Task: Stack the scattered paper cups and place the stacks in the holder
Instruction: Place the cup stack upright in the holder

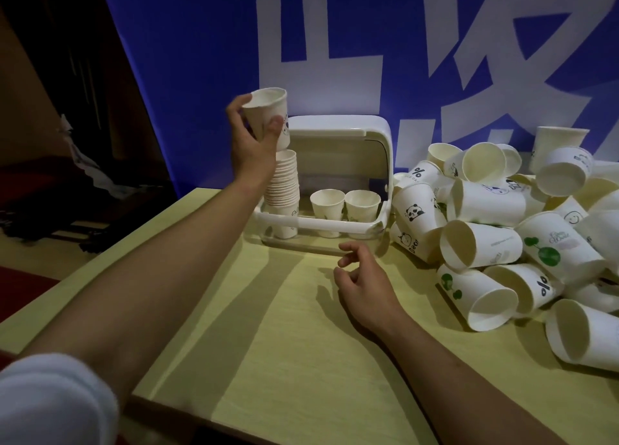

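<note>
My left hand (249, 139) grips a white paper cup (271, 109) upright, just above a tall stack of cups (284, 183) standing in the left slot of the white holder (378, 136). Two more cups (328, 205) (362, 206) stand in the holder's middle and right slots. My right hand (363, 283) hovers over the table in front of the holder, its fingers loosely curled and holding nothing. A large pile of scattered paper cups (495, 243) lies on the right, most of them on their sides.
The pale yellow table (268, 344) ends in an edge at the left and near me. A blue banner (335, 42) with white characters hangs behind the holder. Dark floor and clutter (83, 176) lie to the left.
</note>
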Demonstrator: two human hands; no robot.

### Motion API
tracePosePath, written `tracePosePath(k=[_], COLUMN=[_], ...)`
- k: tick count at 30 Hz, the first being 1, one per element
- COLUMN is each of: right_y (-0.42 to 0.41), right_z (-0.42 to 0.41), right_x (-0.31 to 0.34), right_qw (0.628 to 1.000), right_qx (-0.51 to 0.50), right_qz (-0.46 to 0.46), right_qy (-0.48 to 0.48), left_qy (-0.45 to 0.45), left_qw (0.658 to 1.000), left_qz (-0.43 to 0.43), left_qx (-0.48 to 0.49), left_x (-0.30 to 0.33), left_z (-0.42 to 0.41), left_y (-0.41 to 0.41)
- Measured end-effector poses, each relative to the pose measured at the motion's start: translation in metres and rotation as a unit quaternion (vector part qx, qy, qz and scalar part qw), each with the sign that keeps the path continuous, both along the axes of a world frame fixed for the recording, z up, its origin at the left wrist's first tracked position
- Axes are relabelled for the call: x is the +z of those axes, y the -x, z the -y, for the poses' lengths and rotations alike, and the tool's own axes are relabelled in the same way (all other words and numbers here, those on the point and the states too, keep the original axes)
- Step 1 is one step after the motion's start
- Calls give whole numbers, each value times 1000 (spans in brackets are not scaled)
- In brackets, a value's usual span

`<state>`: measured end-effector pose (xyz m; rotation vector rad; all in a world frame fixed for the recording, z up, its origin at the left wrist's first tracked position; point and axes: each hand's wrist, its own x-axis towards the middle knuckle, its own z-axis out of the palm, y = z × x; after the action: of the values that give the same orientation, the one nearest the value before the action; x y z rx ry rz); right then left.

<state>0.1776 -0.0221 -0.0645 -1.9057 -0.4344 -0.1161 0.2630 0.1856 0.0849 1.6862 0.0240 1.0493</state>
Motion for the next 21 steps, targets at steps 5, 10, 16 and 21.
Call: tracePosePath(k=[5,10,16,21], right_y=[-1,-2,-1,0], right_z=[1,1,1,1], right_x=[-2,-1,0,3], right_qw=[1000,1000,1000,999], right_qx=[7,3,-1,-5], right_qz=[-7,-4,-21,-35], right_qy=[8,20,10,-21], left_qy=[-28,-83,-127,-152], left_qw=[999,988,973,965], left_qz=[-31,-105,-164,-193], left_qx=[19,78,102,95], left_x=[-14,-42,-67,-72], left_z=[-5,-10,-8,-4], left_y=[-18,-18,-11,-5])
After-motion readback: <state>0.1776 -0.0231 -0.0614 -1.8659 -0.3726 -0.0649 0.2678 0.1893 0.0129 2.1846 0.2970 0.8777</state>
